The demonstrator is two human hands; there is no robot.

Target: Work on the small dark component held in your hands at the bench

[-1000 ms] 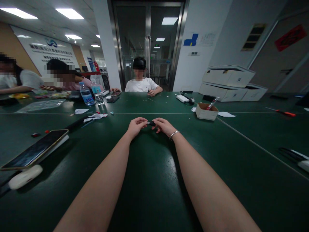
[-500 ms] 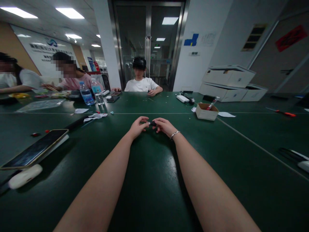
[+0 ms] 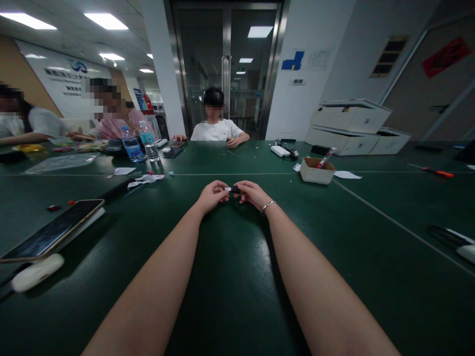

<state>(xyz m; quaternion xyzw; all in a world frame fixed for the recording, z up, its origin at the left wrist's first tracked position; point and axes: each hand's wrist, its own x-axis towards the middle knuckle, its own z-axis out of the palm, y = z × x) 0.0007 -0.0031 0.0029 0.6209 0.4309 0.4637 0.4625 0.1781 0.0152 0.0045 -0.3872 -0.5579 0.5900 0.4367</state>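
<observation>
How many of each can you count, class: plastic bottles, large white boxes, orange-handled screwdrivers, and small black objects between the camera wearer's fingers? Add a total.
Plastic bottles: 2
Large white boxes: 3
Orange-handled screwdriver: 1
Small black object: 1
Total: 7

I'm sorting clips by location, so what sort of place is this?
Probably an office or shared workroom: there's a wall sign with a logo, tall double glass doors and a large green table.
</observation>
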